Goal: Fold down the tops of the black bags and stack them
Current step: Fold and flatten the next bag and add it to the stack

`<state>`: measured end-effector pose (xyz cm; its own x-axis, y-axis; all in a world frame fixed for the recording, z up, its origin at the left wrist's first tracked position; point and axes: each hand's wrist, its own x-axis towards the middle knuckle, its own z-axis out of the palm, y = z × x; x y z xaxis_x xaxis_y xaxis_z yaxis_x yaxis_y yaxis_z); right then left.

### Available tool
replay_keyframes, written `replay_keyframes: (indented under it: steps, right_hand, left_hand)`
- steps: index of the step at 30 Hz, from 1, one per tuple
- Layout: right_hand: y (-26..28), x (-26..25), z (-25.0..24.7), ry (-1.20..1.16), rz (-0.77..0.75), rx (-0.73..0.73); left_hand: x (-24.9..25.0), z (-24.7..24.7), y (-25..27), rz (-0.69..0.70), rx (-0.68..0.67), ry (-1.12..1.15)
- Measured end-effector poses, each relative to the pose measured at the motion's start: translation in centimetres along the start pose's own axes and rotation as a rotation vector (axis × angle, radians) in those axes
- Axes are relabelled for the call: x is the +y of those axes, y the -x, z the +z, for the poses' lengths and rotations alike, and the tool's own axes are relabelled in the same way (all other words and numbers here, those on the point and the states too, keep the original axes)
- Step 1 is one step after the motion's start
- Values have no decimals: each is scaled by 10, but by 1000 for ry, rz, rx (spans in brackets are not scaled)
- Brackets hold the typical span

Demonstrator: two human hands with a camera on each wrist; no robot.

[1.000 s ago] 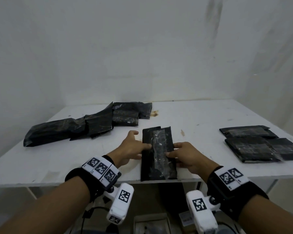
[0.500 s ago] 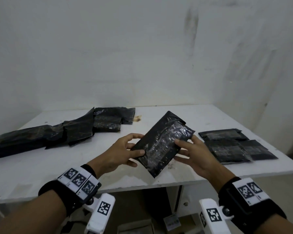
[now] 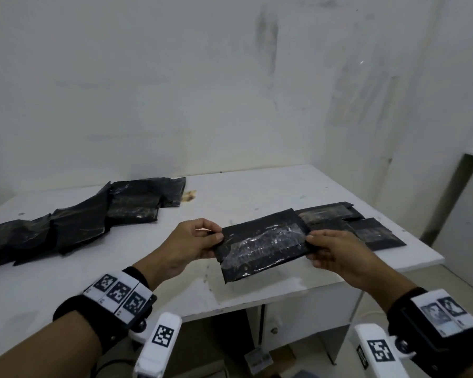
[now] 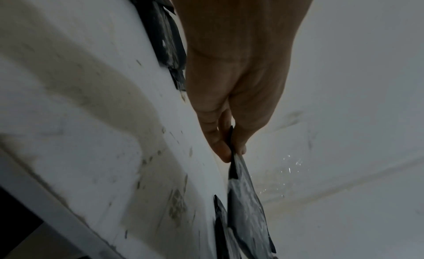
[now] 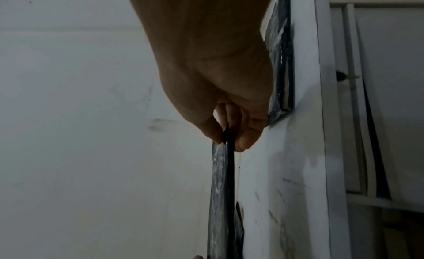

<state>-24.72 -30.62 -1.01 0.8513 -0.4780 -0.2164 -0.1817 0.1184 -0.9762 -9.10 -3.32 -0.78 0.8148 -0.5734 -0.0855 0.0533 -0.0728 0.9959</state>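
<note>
A folded black bag (image 3: 260, 242) hangs in the air above the white table (image 3: 175, 285), lying almost level between both hands. My left hand (image 3: 191, 241) pinches its left end between thumb and fingers, seen edge-on in the left wrist view as the bag (image 4: 246, 204) under the left hand (image 4: 231, 150). My right hand (image 3: 336, 255) pinches the right end; the right wrist view shows the right hand (image 5: 229, 137) clamped on the bag's edge (image 5: 221, 199). Folded bags (image 3: 366, 227) lie on the table just behind and right of the held one.
A row of unfolded black bags (image 3: 74, 222) stretches along the table's left back. White walls close the back and right. The table's front edge (image 3: 257, 302) runs below the hands, and a white cabinet panel (image 3: 459, 241) stands at the right.
The bag was lifted off the table's front middle, carried rightward and turned from upright to nearly level. It now hangs close to the folded bags on the right.
</note>
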Motion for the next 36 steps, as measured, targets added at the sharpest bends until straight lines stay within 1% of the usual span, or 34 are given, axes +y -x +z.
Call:
replay_keyframes:
  steps: [2,4,9,13,17,21,24,28,33,36]
  right_hand:
    - [-8,-6,-15,72,-6,30]
    - [-18,-17,-31,165,-36,95]
    - [-56,-45,-75,336,-155,211]
    - [-95,-59,-109,439,-177,274]
    - [-127,-62,-132,528,-212,326]
    - [-153,-52,-144,629,-192,361]
    - [-168,-41,-148,714,-165,357]
    - [-176,-30,-151,816,-146,338]
    - [-179,-22,-160,848,-118,324]
    - [-180,-22,-160,930,-134,340]
  left_hand:
    - [0,16,-11,-20,-8,-23]
    - [4,32,-25,-25,-39,-47]
    - [22,82,-69,58,-102,-200]
    - [25,119,-118,127,-38,-283]
    - [18,146,-163,150,21,-353]
    - [5,159,-195,140,31,-428]
    - [-4,162,-210,122,21,-457]
    - [-12,166,-219,114,-7,-469]
    - [-14,169,-223,118,-63,-507]
    - [-12,173,-224,130,-103,-610]
